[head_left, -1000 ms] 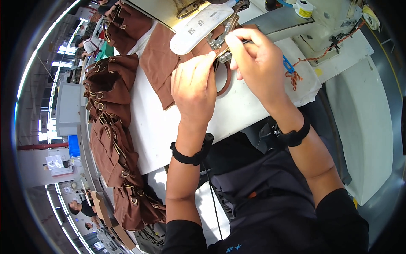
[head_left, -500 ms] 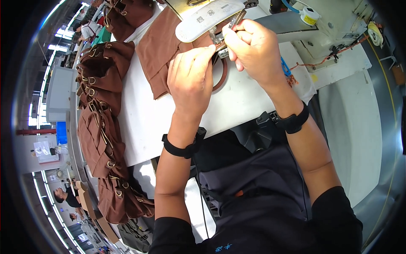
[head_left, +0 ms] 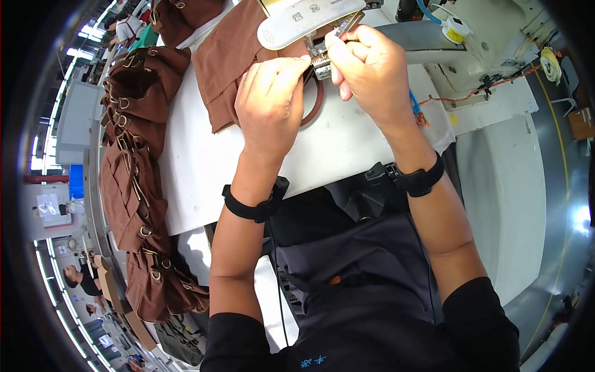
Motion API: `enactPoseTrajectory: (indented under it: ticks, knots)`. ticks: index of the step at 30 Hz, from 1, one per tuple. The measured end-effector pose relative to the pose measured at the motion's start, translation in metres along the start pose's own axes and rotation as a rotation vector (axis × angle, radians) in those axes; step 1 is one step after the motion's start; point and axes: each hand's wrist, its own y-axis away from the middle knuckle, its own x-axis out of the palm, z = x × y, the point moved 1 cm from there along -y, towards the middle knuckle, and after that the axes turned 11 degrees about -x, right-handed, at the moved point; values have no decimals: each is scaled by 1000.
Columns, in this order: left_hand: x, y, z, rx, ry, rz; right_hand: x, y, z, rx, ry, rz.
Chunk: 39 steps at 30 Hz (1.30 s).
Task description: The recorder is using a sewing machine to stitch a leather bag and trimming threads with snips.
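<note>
Brown fabric piece (head_left: 226, 68) is lying on the white counter (head_left: 204, 161), spreading from under the sewing machine head (head_left: 310, 22) toward the left; it's matte, mid-brown, w/ soft folds and a ribbed lighter strip along its lower edge. A curved brown strap or trim (head_left: 316, 105) is looping out from beneath the hands, just below the needle area. Left hand (head_left: 269, 102) is lying palm-down w/ fingers pressed together, tips pushing the fabric against the metal presser foot (head_left: 319, 59). Right hand (head_left: 369, 68) is curling in a loose fist, thumb and forefinger pinching something small at the foot; can't tell what. Both wrists are wearing black bands. A stack of finished brown bags (head_left: 133, 180) w/ metal rings is running along the counter's left edge.
</note>
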Motion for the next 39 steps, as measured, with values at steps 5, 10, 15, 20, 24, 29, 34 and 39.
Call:
enactPoseTrajectory:
  ticks: [5, 10, 15, 20, 24, 29, 34, 39]
  knots:
    - [1, 1, 2, -20, 23, 13, 0, -1, 0, -7, 9, 6]
    - [-6, -5, -3, -79, 63, 56, 0, 0, -1, -3, 5, 0]
    - [-21, -36, 16, -220, 263, 356, -2, 0, -1, 48, -36, -4]
    - [-6, -70, 39, -47, 107, 638, -4, -1, 1, 70, -57, 29]
    - [-19, -79, 36, 270, -144, 660, -4, -1, 1, 79, -52, 23]
    - [-42, -58, 15, -13, -171, 714, -1, 0, -3, 80, -101, -30]
    - [-52, -43, 3, -254, -327, 858, 1, 2, -4, 54, -100, -54]
    - [-39, -59, 17, -378, 100, 874, 1, 6, -6, -24, 10, -29]
